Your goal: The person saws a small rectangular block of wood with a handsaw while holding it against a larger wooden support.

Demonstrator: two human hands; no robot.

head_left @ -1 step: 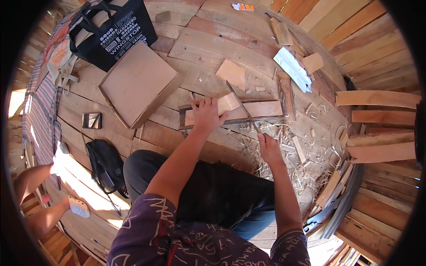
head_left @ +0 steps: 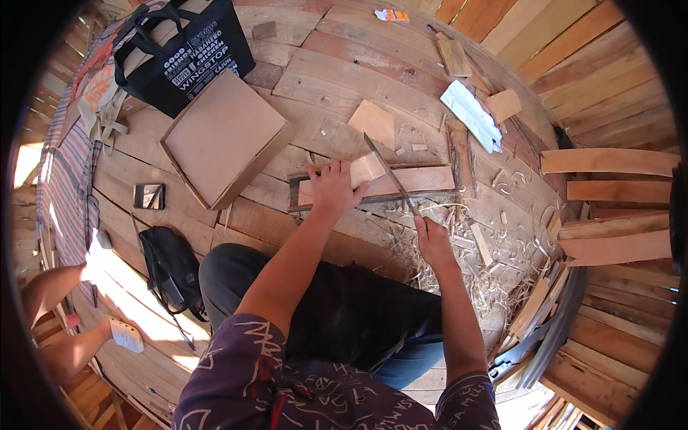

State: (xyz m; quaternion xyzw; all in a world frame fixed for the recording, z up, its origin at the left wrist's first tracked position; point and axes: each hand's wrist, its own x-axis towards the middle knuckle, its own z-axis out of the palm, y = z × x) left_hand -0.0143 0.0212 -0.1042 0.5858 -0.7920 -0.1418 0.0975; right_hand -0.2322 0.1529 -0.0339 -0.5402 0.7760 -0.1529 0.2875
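Note:
My left hand (head_left: pixel 335 188) grips a small pale wooden block (head_left: pixel 368 168), its fingers over the far side and the thumb on the near side. Under the block lies a long board (head_left: pixel 423 178) with dark edges, flat on the floor. A long narrow metal blade (head_left: pixel 390 174) slants across the block's right end, its tip pointing away and to the left. Whether it is a file or a saw I cannot tell. My right hand (head_left: pixel 434 242) is closed round its near end, hiding the handle. Curled wood shavings (head_left: pixel 459 265) lie beneath my right hand.
A shallow cardboard-coloured box (head_left: pixel 226 140) and a black tote bag (head_left: pixel 188 57) stand at the far left. A phone (head_left: pixel 149 196) and a black pouch (head_left: pixel 170 265) lie nearer. Right are a white plastic wrapper (head_left: pixel 471 116) and wooden slats (head_left: pixel 609 190). Another person's legs (head_left: pixel 61 290) show left.
My right hand and the blade have shifted very slightly to the left. My left hand and the block are almost unmoved.

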